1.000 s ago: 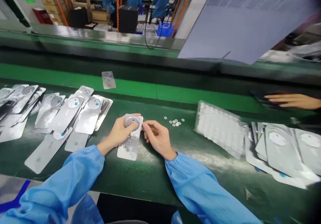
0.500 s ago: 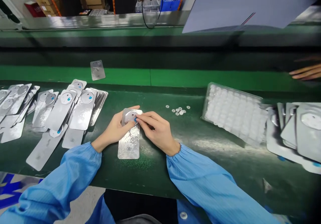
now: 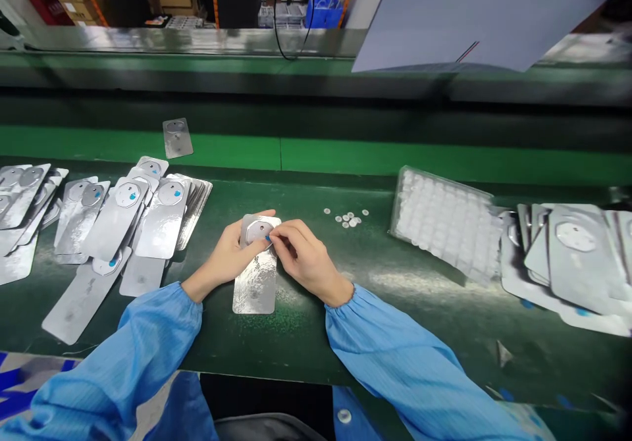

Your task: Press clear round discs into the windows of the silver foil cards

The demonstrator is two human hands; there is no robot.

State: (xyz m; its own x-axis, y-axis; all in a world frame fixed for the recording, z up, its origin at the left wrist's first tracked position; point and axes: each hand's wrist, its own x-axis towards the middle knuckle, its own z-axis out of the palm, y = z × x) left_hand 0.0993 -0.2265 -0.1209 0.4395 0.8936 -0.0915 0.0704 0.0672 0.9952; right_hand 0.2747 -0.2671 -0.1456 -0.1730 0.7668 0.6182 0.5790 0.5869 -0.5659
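A silver foil card [image 3: 255, 280] with a round blister at its top lies on the dark green bench in front of me. My left hand [image 3: 228, 257] grips the card's upper left edge, thumb over the top. My right hand [image 3: 301, 260] pinches a small blue tab at the blister's right rim. Both arms wear blue sleeves.
Fanned piles of like foil cards [image 3: 123, 214] lie to the left, another pile [image 3: 573, 263] at the right. A clear tray of white discs [image 3: 444, 224] stands right of centre, several loose discs [image 3: 348, 218] near it. One card [image 3: 176, 137] rides the green belt behind.
My right hand moved left onto the blister and closed into a pinch at the blue tab. Another person's hand at the far right has left the view.
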